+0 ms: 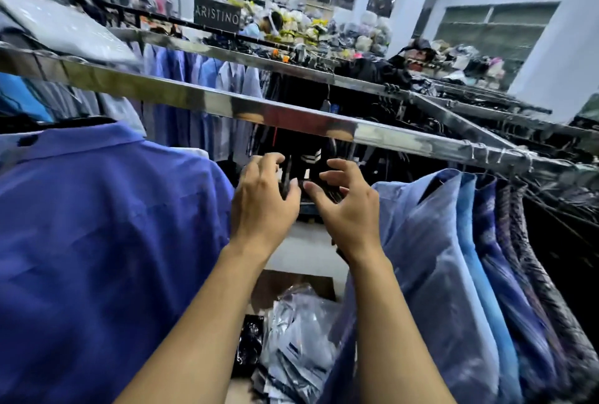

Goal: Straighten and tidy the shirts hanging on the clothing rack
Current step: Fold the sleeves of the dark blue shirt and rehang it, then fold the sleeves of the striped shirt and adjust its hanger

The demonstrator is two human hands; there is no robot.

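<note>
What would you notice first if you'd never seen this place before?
The left hand and right hand reach into the middle gap, just under the shiny rail. A big blue shirt fills the left side, and a row of shirts hangs on the right. Far back stands a dark sign reading ARISTINO.

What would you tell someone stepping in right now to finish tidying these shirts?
Left hand: fingers half curled against blurred dark items in the gap under the rail; I cannot tell whether it grips anything.
Right hand: fingers spread, holding nothing.
Dark blue shirt hangs left of the gap, light blue shirt and a packed row of shirts hang right.
Done: unclear.
Left: probably straighten the shirts beside the gap.
</note>
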